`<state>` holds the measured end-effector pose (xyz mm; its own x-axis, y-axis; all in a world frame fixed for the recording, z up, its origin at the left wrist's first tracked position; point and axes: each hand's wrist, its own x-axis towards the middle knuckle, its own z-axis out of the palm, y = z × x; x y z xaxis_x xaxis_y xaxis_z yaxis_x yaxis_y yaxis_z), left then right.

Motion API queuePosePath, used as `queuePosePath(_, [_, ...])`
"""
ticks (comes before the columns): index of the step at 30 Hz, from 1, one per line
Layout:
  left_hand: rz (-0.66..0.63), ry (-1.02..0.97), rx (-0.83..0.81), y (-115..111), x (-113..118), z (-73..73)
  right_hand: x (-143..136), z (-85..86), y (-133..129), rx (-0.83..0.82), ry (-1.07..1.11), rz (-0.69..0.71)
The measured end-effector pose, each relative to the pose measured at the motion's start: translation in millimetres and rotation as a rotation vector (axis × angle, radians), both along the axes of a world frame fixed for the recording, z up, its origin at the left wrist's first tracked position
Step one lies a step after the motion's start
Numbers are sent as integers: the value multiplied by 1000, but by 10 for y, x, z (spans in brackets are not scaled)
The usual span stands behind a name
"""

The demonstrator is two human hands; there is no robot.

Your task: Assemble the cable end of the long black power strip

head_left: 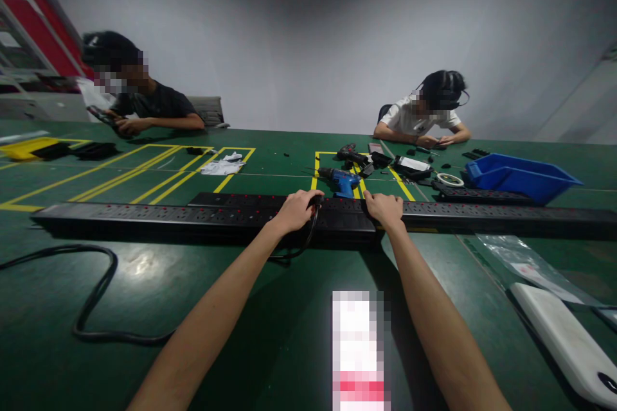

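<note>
A long black power strip [159, 213] with rows of sockets and small red marks lies across the green table. My left hand [295, 210] rests over it, fingers closed on a black power cable [312, 231] whose end shows by the thumb and index finger. Whether that end is a plug is hard to make out. Near the strip's right end, my right hand [385, 208] is curled over its top, fingertips partly hidden. A second power strip [506, 215] stretches off to the right, and another strip [226, 199] lies just behind the first.
Behind the strips lie a blue cordless drill [341, 181], a tape roll [450, 179] and a blue bin [523, 174]. White gloves [224, 165] lie left of them. A loose cable [103, 282], plastic bag [525, 263] and white device [563, 340] are nearer. Two people sit opposite.
</note>
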<state>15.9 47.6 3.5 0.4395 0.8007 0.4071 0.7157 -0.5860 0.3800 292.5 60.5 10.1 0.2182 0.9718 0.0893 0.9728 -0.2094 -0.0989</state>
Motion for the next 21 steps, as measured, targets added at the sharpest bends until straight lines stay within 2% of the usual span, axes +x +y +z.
queuePosePath(7, [13, 6, -4, 2, 8, -5, 12, -32, 18, 12, -9, 3])
queuePosePath(21, [-13, -10, -12, 12, -3, -9, 5, 9, -13, -5, -3, 5])
